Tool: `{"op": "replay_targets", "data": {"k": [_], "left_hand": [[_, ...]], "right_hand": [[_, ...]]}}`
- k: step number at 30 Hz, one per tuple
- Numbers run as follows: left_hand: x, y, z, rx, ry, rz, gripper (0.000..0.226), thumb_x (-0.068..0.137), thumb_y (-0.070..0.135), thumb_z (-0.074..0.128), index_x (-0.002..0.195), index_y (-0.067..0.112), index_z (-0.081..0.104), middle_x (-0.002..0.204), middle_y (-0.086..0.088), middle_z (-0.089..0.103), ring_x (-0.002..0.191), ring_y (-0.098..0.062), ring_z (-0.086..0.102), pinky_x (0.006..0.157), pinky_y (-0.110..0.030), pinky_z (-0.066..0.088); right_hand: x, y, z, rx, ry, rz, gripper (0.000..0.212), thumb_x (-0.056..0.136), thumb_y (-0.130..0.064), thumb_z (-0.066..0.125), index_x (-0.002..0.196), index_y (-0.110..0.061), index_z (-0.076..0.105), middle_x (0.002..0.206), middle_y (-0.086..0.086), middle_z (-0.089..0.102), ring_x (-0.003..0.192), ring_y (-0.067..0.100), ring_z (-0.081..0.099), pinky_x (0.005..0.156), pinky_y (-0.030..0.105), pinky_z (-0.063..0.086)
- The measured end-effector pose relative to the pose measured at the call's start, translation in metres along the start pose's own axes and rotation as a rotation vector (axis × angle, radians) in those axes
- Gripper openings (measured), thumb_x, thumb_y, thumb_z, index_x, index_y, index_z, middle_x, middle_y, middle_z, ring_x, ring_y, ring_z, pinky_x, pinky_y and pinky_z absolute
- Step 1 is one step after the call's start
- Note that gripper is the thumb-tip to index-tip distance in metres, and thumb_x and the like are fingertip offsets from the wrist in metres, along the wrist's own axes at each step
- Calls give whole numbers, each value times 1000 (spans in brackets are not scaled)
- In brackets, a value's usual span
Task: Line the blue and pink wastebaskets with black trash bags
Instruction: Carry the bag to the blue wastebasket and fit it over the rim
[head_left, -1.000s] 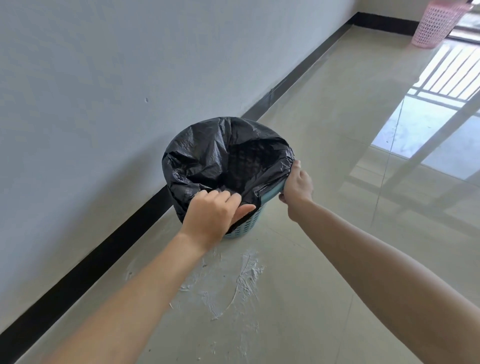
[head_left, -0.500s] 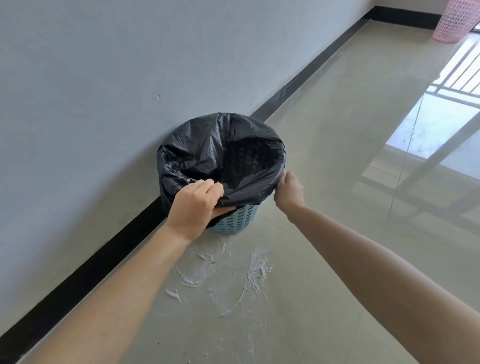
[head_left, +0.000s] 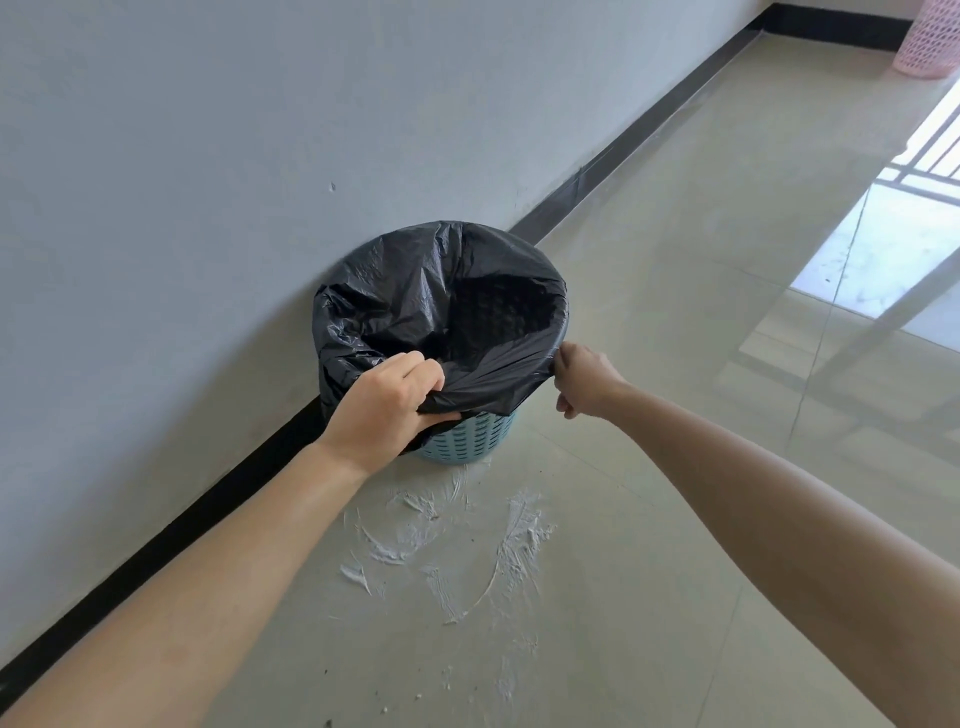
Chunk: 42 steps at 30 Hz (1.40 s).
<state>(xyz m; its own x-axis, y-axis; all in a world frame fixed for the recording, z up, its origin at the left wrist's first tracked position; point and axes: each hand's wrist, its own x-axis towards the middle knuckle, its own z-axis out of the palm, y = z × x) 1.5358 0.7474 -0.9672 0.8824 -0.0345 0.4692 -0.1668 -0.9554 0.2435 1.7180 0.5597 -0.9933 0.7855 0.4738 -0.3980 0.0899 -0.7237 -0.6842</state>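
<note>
Gripping the near edge of the thin, crinkled black plastic trash bag (head_left: 415, 301), the left hand (head_left: 387, 410) is curled shut on a bunched fold of film, knuckles up, thumb tucked under the overhang; the right hand (head_left: 584, 379) pinches the same bag at the right side of the rim, fingers closed on a taut corner of plastic, wrist bent slightly down; both bare forearms reach in from the bottom of the view, the left from the lower left, the right from the lower right, well apart at the elbows and converging on the bag. The bag sits inside the round pale blue perforated plastic wastebasket (head_left: 470, 441), its mouth open and folded over the rim; the film is glossy and wrinkled on the left and far sides, stretched smooth along the near edge between the two hands; through the thin plastic inside, the basket's hole pattern shows faintly; only the lower part of the blue wall is uncovered, below the overhang. The basket stands on the glossy beige tiled floor (head_left: 675, 493), against the black baseboard (head_left: 182, 525) of the grey-white wall (head_left: 208, 182); white smeared powdery marks (head_left: 457, 545) streak the tiles just in front of it. Far off at the top right corner, a pink mesh plastic wastebasket (head_left: 932, 41) stands on the floor, partly cut off by the edge.
</note>
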Motion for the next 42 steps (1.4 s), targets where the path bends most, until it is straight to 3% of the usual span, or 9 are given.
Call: {"op": "replay_targets", "data": {"k": [7,11,17,23,27,30,33,37,42], "left_hand": [[-15,-4,-11,-75,-18,1,35,78,31,79,73,12,49,69,4,45,61,-12,39,59,-20,33],[-22,-1,-14,-72,-34,53,33,79,24,79,72,7,52,67,-1,46,59,-17,42,53,-32,41],[-31,5,-22,-80,-79,119,26,83,18,75,74,7,53,72,6,39,65,-10,32,61,-21,32],[-22,10,-21,-89,-115,127,24,83,17,75,76,7,54,70,0,44,63,-15,38,56,-29,38],[-19,5,-17,-5,-113,193,22,89,21,69,80,6,56,74,-3,47,67,-19,41,60,-33,41],[-23,3,-11,64,-100,240,23,92,25,65,83,6,57,80,-7,51,71,-25,46,67,-38,45],[-25,5,-12,68,-62,220,43,88,45,66,83,4,60,87,-10,56,78,-28,52,75,-40,46],[-35,6,-19,77,27,169,45,92,48,53,90,6,68,103,-15,61,99,-30,56,94,-45,40],[-32,7,-22,85,299,-257,29,94,31,50,109,14,67,127,-10,56,125,-27,47,108,-48,32]], "right_hand": [[-24,16,22,-184,50,-191,16,101,-9,36,90,-2,45,75,16,64,59,24,67,57,39,56],[-28,12,36,243,-3,-21,26,103,-23,31,88,-8,47,82,12,61,60,19,69,54,35,59],[9,-30,-27,555,419,25,39,98,-40,34,127,-21,52,116,6,61,102,27,61,94,52,50],[32,-58,-31,-293,171,-287,61,96,-18,47,151,-26,23,139,15,46,120,36,49,92,40,42],[34,-68,-23,-621,281,-200,77,85,-3,53,151,-19,17,140,22,37,122,44,43,96,51,40],[26,-85,-1,-835,535,-477,74,70,1,58,140,-12,36,139,21,36,127,41,38,111,52,25],[22,-105,34,-748,294,-821,38,90,-22,46,127,-21,52,120,11,51,109,30,51,91,45,45],[34,-114,80,-1008,-180,-485,53,100,-35,37,150,-18,31,151,13,33,138,35,28,107,50,35],[33,-121,58,-748,-133,-478,56,92,-15,43,148,-19,38,145,15,46,132,34,43,107,43,39]]}}
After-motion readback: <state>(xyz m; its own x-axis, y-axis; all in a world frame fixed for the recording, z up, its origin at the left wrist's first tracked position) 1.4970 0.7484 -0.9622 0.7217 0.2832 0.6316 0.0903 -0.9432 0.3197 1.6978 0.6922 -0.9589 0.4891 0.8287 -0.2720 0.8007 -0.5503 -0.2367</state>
